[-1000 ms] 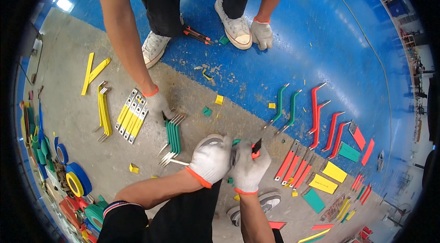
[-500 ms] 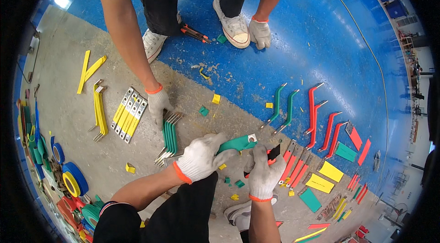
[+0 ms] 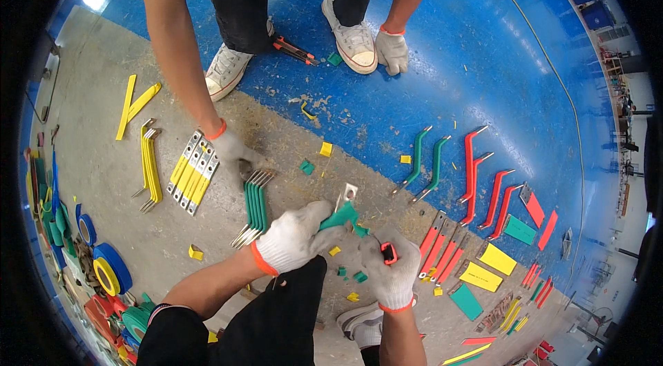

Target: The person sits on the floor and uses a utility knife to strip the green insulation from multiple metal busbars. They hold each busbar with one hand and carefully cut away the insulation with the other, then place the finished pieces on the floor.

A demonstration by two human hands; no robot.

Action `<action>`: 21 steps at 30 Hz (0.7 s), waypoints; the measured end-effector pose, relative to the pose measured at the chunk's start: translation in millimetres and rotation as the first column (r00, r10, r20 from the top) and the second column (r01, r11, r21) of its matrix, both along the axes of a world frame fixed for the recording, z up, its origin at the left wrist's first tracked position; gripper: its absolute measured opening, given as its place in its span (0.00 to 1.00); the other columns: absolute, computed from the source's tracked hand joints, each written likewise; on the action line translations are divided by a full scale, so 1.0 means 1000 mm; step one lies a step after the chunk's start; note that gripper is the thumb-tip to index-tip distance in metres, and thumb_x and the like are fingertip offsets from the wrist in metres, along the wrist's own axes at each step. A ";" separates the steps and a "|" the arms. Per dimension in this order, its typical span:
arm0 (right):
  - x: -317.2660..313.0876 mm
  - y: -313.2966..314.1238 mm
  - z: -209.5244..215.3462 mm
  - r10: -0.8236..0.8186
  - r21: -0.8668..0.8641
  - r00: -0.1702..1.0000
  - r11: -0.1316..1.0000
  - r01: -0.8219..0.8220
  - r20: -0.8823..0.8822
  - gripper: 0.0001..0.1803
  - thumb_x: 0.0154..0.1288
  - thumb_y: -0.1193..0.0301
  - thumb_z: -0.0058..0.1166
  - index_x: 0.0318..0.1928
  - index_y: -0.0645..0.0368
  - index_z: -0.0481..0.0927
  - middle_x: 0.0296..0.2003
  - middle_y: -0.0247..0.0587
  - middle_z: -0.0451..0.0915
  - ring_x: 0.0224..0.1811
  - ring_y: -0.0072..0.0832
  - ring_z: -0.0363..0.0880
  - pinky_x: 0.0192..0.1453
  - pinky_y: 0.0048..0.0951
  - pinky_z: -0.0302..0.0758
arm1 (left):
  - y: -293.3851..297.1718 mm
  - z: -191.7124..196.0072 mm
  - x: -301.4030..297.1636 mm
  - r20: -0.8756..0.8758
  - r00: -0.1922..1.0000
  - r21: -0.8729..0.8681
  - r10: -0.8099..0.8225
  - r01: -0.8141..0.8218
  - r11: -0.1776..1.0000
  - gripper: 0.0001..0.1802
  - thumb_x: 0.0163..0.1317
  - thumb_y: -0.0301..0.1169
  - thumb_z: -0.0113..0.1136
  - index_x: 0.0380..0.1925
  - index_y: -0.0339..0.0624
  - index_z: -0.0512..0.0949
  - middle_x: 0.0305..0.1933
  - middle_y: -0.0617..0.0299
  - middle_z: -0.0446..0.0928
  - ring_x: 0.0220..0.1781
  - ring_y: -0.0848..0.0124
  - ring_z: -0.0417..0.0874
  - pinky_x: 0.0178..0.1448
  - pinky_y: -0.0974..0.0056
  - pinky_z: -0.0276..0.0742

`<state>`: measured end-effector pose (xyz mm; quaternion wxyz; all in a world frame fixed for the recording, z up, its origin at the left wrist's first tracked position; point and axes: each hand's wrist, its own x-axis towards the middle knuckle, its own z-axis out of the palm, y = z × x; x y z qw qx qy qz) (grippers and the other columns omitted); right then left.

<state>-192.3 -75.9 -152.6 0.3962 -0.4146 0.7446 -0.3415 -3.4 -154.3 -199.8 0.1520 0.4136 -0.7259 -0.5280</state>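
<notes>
My left hand, in a white glove with an orange cuff, is closed around a busbar in a green sleeve. The bar's bare metal end, with a hole in it, sticks up past the sleeve. A loose green flap hangs at the sleeve's edge on the right. Closed on a red and black utility knife, my right hand is just right of the bar. The knife's blade is hard to make out. Small green scraps lie on the floor below the bar.
A co-worker's gloved hand reaches above green-sleeved bent bars. Yellow bars lie left of them, red bars to my right. Another utility knife rests near the co-worker's shoes. Tape rolls stand at far left.
The green sleeve's end has come away from the busbar, leaving the metal bare, and the bar has tilted more upright. My right hand has turned the knife. The co-worker's hand has shifted up-left.
</notes>
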 end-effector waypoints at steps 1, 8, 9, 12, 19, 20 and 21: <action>-0.002 0.001 0.002 0.001 0.044 1.000 0.999 -0.001 0.006 0.02 0.60 0.79 0.61 0.33 0.65 0.82 0.25 0.42 0.80 0.24 0.26 0.76 0.32 0.30 0.74 | 0.002 0.002 0.000 -0.014 1.000 0.023 0.005 -0.004 1.000 0.16 0.66 0.36 0.69 0.41 0.39 0.74 0.38 0.43 0.79 0.42 0.42 0.84 0.40 0.49 0.81; -0.006 -0.003 0.004 0.028 0.053 0.996 0.998 -0.024 -0.083 0.15 0.58 0.75 0.68 0.46 0.62 0.83 0.39 0.49 0.84 0.35 0.32 0.84 0.42 0.31 0.81 | 0.001 0.002 0.008 0.080 0.988 -0.222 -0.131 0.146 0.964 0.15 0.67 0.37 0.67 0.45 0.40 0.77 0.42 0.46 0.80 0.41 0.46 0.85 0.40 0.50 0.83; -0.005 -0.004 0.003 0.038 0.041 0.998 0.999 -0.036 -0.051 0.17 0.58 0.74 0.70 0.47 0.61 0.82 0.38 0.48 0.84 0.35 0.33 0.84 0.43 0.32 0.81 | -0.001 0.005 0.009 0.107 0.981 -0.235 -0.160 0.181 0.955 0.15 0.67 0.37 0.66 0.46 0.40 0.77 0.43 0.47 0.80 0.40 0.47 0.85 0.39 0.51 0.84; 0.000 -0.005 -0.001 0.084 0.034 0.996 0.996 -0.084 0.001 0.20 0.59 0.69 0.74 0.49 0.61 0.81 0.37 0.47 0.84 0.35 0.37 0.86 0.43 0.33 0.82 | -0.006 0.016 0.005 0.157 0.967 -0.275 -0.203 0.240 0.931 0.16 0.68 0.39 0.65 0.48 0.41 0.78 0.43 0.50 0.82 0.36 0.50 0.87 0.35 0.51 0.84; -0.003 -0.011 0.000 0.261 -0.032 0.950 0.962 -0.270 -0.174 0.14 0.62 0.68 0.73 0.42 0.60 0.82 0.36 0.48 0.84 0.34 0.40 0.86 0.39 0.37 0.81 | -0.007 0.017 0.006 0.169 0.945 -0.336 -0.279 0.322 0.885 0.14 0.69 0.39 0.65 0.46 0.42 0.79 0.30 0.53 0.80 0.29 0.52 0.85 0.31 0.52 0.81; -0.005 -0.009 -0.002 0.283 -0.055 0.943 0.953 -0.297 -0.177 0.12 0.62 0.69 0.72 0.41 0.60 0.82 0.35 0.47 0.84 0.33 0.39 0.86 0.38 0.37 0.80 | -0.008 0.016 0.008 0.096 0.951 -0.327 -0.294 0.309 0.893 0.13 0.69 0.38 0.66 0.45 0.42 0.79 0.29 0.53 0.80 0.29 0.52 0.85 0.30 0.51 0.81; -0.007 -0.008 -0.002 0.306 -0.079 0.935 0.943 -0.323 -0.181 0.11 0.62 0.70 0.71 0.41 0.60 0.82 0.35 0.47 0.83 0.32 0.37 0.85 0.37 0.36 0.80 | -0.009 0.012 0.010 0.021 0.952 -0.317 -0.306 0.296 0.901 0.12 0.69 0.37 0.66 0.44 0.42 0.79 0.28 0.52 0.79 0.28 0.52 0.85 0.30 0.51 0.80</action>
